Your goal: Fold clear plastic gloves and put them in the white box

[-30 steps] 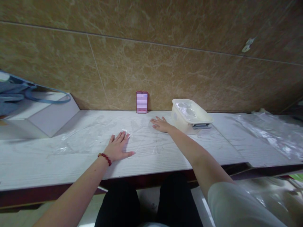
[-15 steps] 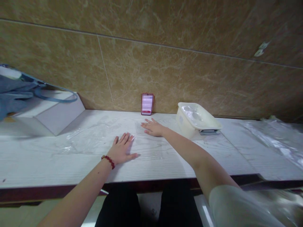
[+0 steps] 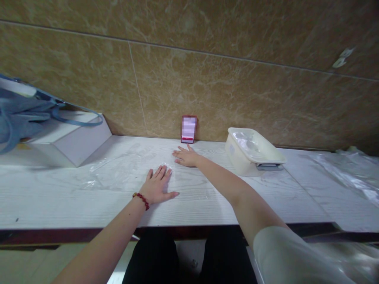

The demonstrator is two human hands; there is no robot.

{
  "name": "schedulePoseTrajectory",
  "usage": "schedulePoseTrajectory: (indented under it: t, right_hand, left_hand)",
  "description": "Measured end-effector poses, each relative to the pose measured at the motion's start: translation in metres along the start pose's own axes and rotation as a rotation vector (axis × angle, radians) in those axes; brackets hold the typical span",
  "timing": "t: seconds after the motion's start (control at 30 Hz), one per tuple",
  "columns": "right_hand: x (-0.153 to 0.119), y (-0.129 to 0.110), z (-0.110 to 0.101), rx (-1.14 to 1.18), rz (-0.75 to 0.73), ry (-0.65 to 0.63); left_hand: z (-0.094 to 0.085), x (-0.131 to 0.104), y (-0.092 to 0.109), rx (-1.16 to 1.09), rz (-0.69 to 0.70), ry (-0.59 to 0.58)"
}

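Note:
My left hand (image 3: 158, 187) lies palm down on the white wood-grain table (image 3: 74, 213), fingers spread, with a red bead bracelet (image 3: 141, 200) at the wrist. Farther back and to the right, my right hand (image 3: 186, 156) also rests flat with its fingers apart. Thin clear plastic film (image 3: 192, 187) shows faintly on the table about the hands; its edges are hard to make out. Just left of my left hand is a crumpled clear plastic sheet (image 3: 109, 173). A phone (image 3: 188, 129) with a lit, blurred screen leans on the wall behind my right hand.
To the right stands a cream plastic container (image 3: 241, 159) with a grey clip and clear plastic inside. More clear plastic (image 3: 352, 169) lies at the far right. At the left, a blue bag (image 3: 26, 114) rests on a white box (image 3: 85, 138). A brown marbled wall (image 3: 207, 83) backs the table.
My right hand has slid a little to the left relative to the phone. My left hand stays flat in about the same place. The whole view has shifted slightly.

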State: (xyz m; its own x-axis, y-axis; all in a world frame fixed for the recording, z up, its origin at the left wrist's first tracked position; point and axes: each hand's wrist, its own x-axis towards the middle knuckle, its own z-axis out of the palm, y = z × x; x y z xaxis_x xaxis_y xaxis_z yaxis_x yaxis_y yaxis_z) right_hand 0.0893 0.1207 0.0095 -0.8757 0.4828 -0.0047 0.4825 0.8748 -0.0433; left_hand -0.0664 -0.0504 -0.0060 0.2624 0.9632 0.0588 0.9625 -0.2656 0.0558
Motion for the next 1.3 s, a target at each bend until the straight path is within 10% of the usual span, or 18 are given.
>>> schedulePoseTrajectory:
  t: [0.37, 0.83, 1.3]
  right_hand:
    - [0.007, -0.002, -0.010, 0.001, 0.106, 0.103]
    - [-0.171, -0.077, -0.007, 0.151, 0.254, 0.041]
    - [-0.203, -0.100, 0.008, 0.077, 0.309, 0.061]
  left_hand:
    - [0.004, 0.000, -0.002, -0.013, 0.003, 0.036]
    - [-0.006, -0.008, 0.003, -0.020, -0.003, 0.175]
    - [-0.007, -0.046, 0.053, -0.057, 0.231, -0.010]
